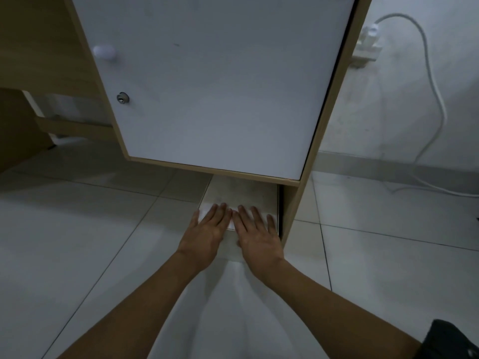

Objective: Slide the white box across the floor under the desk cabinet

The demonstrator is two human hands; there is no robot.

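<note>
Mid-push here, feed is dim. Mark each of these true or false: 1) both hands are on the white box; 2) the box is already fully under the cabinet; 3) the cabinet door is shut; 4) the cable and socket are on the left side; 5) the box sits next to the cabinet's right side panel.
1) True. The left hand and right hand lie flat, fingers spread, on the white box.
2) False. Its near end, under the hands, sticks out in front of the cabinet door.
3) True. The door looks closed, with its round knob and lock facing out.
4) False. The white cable and wall socket are on the right.
5) True. The box lies close beside the right side panel.
</note>
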